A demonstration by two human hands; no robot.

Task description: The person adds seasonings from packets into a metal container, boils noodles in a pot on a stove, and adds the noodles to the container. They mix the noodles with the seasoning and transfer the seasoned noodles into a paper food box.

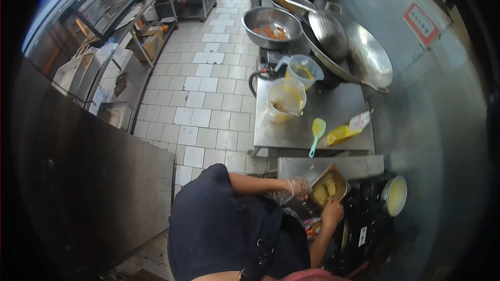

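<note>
A rectangular metal pan point(344, 187) holding a yellowish, mash-like food point(325, 189) is tilted between my hands. My left hand point(299, 189), in a clear plastic glove, is closed at the pan's left edge; its fingertips are small and partly hidden. My right hand point(333, 211) looks bare and is closed on the pan's lower rim. Beneath the pan, a colourful package point(312, 227) is partly covered by my arm. Beyond it lie a pale green rice paddle point(317, 134) and a yellow-and-white packet point(348, 128) on a steel table point(328, 104).
Two plastic jugs point(285, 99) with yellow residue stand on the steel table. Farther along are a steel bowl point(272, 27) with orange bits, a large wok point(372, 54) and a perforated strainer point(328, 34). A pot point(396, 196) of pale yellow content sits on the black stove point(359, 213).
</note>
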